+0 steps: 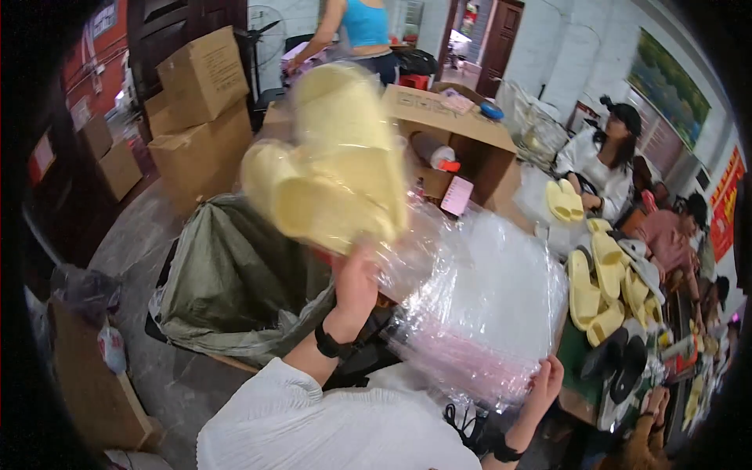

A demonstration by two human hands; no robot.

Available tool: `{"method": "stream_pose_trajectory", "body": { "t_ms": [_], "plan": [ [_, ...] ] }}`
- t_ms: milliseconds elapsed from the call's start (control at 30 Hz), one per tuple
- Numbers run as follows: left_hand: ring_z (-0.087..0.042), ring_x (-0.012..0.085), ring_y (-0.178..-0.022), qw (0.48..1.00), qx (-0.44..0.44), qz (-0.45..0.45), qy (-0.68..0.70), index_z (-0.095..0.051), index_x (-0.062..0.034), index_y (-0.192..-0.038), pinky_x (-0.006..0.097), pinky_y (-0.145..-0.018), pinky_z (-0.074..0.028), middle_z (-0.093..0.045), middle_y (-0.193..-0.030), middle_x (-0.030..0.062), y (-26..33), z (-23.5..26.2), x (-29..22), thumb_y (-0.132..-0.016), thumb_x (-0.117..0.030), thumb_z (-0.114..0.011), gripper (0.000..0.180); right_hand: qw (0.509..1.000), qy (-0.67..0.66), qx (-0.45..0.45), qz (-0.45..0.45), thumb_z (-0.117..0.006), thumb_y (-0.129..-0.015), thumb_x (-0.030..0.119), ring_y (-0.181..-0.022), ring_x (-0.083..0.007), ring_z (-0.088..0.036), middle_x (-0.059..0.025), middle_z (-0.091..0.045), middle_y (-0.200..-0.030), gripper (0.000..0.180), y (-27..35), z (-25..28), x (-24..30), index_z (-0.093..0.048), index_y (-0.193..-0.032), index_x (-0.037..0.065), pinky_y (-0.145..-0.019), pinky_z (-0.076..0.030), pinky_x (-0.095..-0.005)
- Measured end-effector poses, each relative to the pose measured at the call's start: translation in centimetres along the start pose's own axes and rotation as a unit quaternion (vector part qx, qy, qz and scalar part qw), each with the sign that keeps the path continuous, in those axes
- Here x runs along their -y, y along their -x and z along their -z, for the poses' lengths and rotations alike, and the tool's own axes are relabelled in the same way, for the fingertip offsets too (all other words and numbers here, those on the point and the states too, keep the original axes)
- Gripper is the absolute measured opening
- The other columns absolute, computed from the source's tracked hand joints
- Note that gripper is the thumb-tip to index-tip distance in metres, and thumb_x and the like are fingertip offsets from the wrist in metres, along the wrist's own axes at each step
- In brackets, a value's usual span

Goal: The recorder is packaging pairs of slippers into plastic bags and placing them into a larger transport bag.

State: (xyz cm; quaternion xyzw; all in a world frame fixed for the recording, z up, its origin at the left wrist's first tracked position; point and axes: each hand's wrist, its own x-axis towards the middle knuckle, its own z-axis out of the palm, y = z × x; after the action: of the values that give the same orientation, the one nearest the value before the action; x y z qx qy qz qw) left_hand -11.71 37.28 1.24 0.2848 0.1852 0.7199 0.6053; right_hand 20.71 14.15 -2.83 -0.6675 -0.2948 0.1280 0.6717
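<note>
Holding up smooth, pale-yellow moulded slippers (333, 160) inside clear, crinkled plastic wrapping (401, 254), clamping their near end in the left hand (359, 270). Touching the glossy stack of clear plastic bags (501, 270) with the bent-fingered right hand (545, 382); whether pinching, cannot tell. Partly blocking the view of the open, creased olive-green sack (243, 278).

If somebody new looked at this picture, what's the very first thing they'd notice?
Probably the big, blurry yellow slippers in clear plastic, held up by the left hand near the middle. Next might be the shiny stack of clear bags just right of them, with the right hand at its lower corner. More yellow slippers sit on the green-topped table at the right.
</note>
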Motion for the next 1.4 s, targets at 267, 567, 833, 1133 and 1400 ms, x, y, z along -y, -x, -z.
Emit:
{"method": "stream_pose_trajectory", "body": {
  "t_ms": [267, 567, 833, 1133, 1400],
  "plan": [
    [-0.053, 0.0292, -0.122, 0.996, -0.045, 0.016, 0.081, -0.046, -0.0088, -0.121, 0.040, -0.103, -0.044, -0.051, -0.136, 0.0149, 1.1, -1.5, 1.2, -0.102, -0.037, -0.048, 0.033, 1.000, 0.017, -0.020, 0.002, -0.059, -0.097, 0.017, -0.058, -0.0024, -0.040, 0.0043, -0.050, -0.075, 0.015, -0.6, 0.8, -0.3, -0.060, -0.105, 0.004, -0.047, -0.031, -0.0198],
    [-0.061, 0.0156, -0.106, 0.866, 0.349, 0.040, -0.356, -0.063, -0.0034, -0.114, 0.031, -0.088, -0.051, -0.064, -0.114, 0.0069, 5.1, -4.9, 7.3, -0.089, -0.007, -0.064, 0.025, 0.997, 0.067, -0.041, 0.003, -0.063, -0.090, 0.005, -0.084, -0.0105, -0.056, -0.0039, -0.064, -0.093, 0.015, -1.4, 3.2, -1.4, -0.066, -0.102, -0.004, -0.077, -0.046, -0.0253],
    [-0.034, 0.0422, -0.139, 0.621, 0.531, -0.179, -0.548, -0.058, -0.0081, -0.130, 0.050, -0.114, -0.028, -0.043, -0.148, 0.0198, 4.3, -6.1, 12.7, -0.084, -0.032, -0.070, 0.053, 0.919, 0.317, -0.143, 0.185, -0.073, -0.084, 0.014, -0.080, -0.0224, -0.057, -0.0096, -0.060, -0.093, 0.021, -4.8, 8.9, -0.1, -0.064, -0.099, 0.002, -0.073, -0.047, -0.0333],
    [-0.034, 0.0415, -0.139, 0.573, 0.546, -0.132, -0.597, -0.058, -0.0123, -0.133, 0.052, -0.117, -0.019, -0.045, -0.147, 0.0187, 4.7, -3.8, 16.1, -0.083, -0.051, -0.065, 0.064, 0.880, 0.424, -0.184, -0.114, -0.072, -0.073, 0.065, -0.120, -0.0447, -0.048, -0.0289, -0.047, -0.133, 0.103, -14.3, 13.3, -4.9, -0.034, -0.144, 0.002, -0.103, -0.040, -0.0493],
    [-0.038, 0.0434, -0.136, 0.575, 0.543, -0.149, -0.593, -0.058, -0.0099, -0.132, 0.051, -0.115, -0.022, -0.047, -0.145, 0.0198, 4.9, -3.1, 15.9, -0.085, -0.051, -0.063, 0.063, 0.919, 0.272, -0.240, -0.154, -0.079, -0.068, 0.048, -0.130, -0.0442, -0.039, -0.0303, -0.037, -0.144, 0.108, -15.3, 11.7, -6.5, -0.025, -0.150, 0.002, -0.106, -0.036, -0.0529]
  ]
}}
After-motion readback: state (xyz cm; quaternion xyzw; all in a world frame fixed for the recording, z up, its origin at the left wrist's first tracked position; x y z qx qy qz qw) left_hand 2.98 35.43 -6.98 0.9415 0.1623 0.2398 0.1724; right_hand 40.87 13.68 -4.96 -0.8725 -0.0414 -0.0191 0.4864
